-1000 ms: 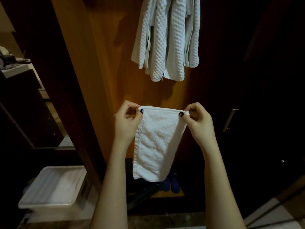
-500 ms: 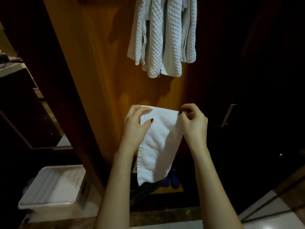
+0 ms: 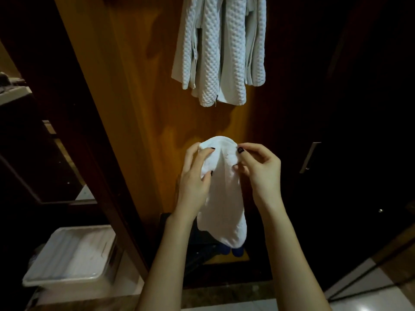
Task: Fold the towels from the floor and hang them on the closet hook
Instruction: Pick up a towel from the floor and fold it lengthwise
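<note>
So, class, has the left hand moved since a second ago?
Yes: left hand moved right, now beneath the hanging towels, closing on the right hand.

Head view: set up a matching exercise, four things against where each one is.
1. white towel
2. waffle towels
3. plastic bin
4. metal handle

A. low at the left edge
B. on the dark door at right
C. hanging high against the wood panel
D. gripped by the left hand and right hand

Pairs: 1-D, 2-C, 3-A, 4-B.
</note>
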Tool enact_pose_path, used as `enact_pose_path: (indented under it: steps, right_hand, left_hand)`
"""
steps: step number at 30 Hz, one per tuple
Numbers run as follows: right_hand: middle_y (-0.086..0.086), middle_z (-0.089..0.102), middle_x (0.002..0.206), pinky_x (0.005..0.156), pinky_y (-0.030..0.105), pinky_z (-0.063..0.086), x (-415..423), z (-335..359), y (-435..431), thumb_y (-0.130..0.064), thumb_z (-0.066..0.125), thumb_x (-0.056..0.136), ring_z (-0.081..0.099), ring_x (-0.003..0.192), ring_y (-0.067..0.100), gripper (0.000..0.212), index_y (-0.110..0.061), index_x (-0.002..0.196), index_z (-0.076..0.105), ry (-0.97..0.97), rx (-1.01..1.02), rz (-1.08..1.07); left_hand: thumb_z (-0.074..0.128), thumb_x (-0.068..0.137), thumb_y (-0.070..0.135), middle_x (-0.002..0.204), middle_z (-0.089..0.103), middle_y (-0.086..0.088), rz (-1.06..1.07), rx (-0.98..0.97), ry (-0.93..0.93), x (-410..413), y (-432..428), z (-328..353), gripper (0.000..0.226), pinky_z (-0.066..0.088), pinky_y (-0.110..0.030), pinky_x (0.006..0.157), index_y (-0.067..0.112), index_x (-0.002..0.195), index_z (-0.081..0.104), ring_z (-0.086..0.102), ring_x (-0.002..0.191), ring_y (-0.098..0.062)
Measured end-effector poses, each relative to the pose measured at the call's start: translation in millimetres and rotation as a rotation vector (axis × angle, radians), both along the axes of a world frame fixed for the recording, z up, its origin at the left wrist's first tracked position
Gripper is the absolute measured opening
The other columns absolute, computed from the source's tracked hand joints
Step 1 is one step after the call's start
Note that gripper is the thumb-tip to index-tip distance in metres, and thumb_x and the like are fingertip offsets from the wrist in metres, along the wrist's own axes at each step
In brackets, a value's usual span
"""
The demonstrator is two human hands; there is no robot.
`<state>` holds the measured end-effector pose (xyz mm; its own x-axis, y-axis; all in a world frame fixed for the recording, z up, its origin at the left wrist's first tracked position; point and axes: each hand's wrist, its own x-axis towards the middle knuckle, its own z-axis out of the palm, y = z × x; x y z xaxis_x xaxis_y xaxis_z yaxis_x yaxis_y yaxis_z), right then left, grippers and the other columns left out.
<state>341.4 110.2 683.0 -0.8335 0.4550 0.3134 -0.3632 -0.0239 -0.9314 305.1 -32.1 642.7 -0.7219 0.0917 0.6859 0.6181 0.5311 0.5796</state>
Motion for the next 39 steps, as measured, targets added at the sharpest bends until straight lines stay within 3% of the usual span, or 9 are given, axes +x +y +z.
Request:
enact_pose_path:
  steps: [3,8,13,18,22,25,27,34,39]
  right_hand:
    - [0.000,0.072,0.082,0.062,0.023,0.053,-2.1,0.2,2.8,-0.005,0.065,0.088,0.068,0.072,0.014,0.020,-0.022,0.084,0.076,-0.009,-0.023,0.027]
    - [0.000,0.075,0.093,0.075,0.025,0.057,-8.8,-0.2,1.1,-0.010,0.066,0.089,0.072,0.089,0.015,0.014,-0.018,0.098,0.074,-0.050,0.079,0.135]
    - [-0.016,0.070,0.106,0.089,0.020,0.053,-4.7,10.6,3.6,-0.004,0.053,0.094,0.064,0.106,0.001,0.034,-0.024,0.117,0.067,-0.034,0.393,0.222]
    - [-0.028,0.061,0.105,0.089,0.004,0.043,-2.8,22.2,-2.2,0.000,0.049,0.093,0.054,0.104,-0.018,0.042,-0.021,0.126,0.064,-0.027,0.677,0.222]
    - [-0.010,0.062,0.107,0.091,0.017,0.048,-3.9,29.2,-0.3,0.007,0.051,0.086,0.058,0.103,-0.002,0.045,-0.018,0.120,0.068,0.013,0.685,0.166]
    - [-0.003,0.049,0.117,0.099,0.026,0.040,-7.8,33.2,9.5,-0.010,0.064,0.089,0.048,0.117,0.012,0.032,-0.029,0.114,0.068,-0.020,0.738,0.092]
    - [-0.006,0.049,0.123,0.100,0.025,0.035,-10.7,37.3,16.2,-0.020,0.069,0.087,0.043,0.124,0.009,0.022,-0.037,0.102,0.066,-0.084,0.760,0.136]
    - [-0.016,0.066,0.088,0.075,0.025,0.050,-18.1,38.0,28.7,-0.019,0.068,0.089,0.064,0.088,0.002,0.011,-0.023,0.084,0.058,-0.103,0.733,0.329]
    - [0.003,0.062,0.087,0.068,0.025,0.046,-28.8,42.9,22.6,-0.005,0.066,0.088,0.061,0.080,0.013,0.017,-0.015,0.085,0.054,0.020,0.612,0.268]
  left_hand:
    - [0.061,0.080,-0.008,0.138,0.041,0.006,0.071,0.029,-0.023,-5.0,-2.3,-7.0,0.048,0.041,-0.014,0.077,0.020,0.120,0.058,0.033,0.106,0.014]
    - [0.060,0.089,0.007,0.123,0.048,0.025,-0.253,0.295,-0.087,-1.0,10.1,-0.6,0.036,0.046,-0.009,0.082,0.030,0.117,0.062,0.052,0.111,0.008]
    - [0.064,0.088,0.004,0.118,0.056,0.012,-0.304,0.499,-0.127,-0.6,11.5,4.9,0.035,0.048,-0.008,0.078,0.022,0.117,0.062,0.060,0.100,0.009]
    - [0.068,0.086,0.007,0.109,0.062,0.009,-0.259,0.591,-0.143,-6.6,10.4,13.5,0.023,0.052,-0.016,0.077,0.021,0.105,0.068,0.066,0.094,-0.002]
    - [0.066,0.088,0.010,0.104,0.067,0.010,-0.256,0.683,-0.148,-6.5,8.1,17.7,0.024,0.051,-0.017,0.078,0.033,0.096,0.069,0.066,0.095,-0.004]
    - [0.066,0.088,0.008,0.102,0.069,0.004,-0.306,0.730,-0.171,-7.8,3.7,22.4,0.023,0.049,-0.017,0.078,0.029,0.093,0.071,0.065,0.096,-0.005]
    - [0.066,0.086,0.004,0.099,0.071,0.001,-0.337,0.743,-0.179,-8.2,-0.1,26.6,0.024,0.050,-0.018,0.077,0.027,0.091,0.072,0.066,0.093,-0.006]
    - [0.068,0.082,-0.004,0.088,0.071,0.011,-0.379,0.681,-0.252,-11.6,-7.1,30.5,0.027,0.052,-0.015,0.070,0.023,0.077,0.069,0.066,0.084,-0.001]
    - [0.068,0.081,-0.007,0.086,0.070,0.020,-0.386,0.578,-0.203,-12.5,-4.9,42.3,0.026,0.052,-0.015,0.069,0.018,0.081,0.063,0.065,0.082,0.003]
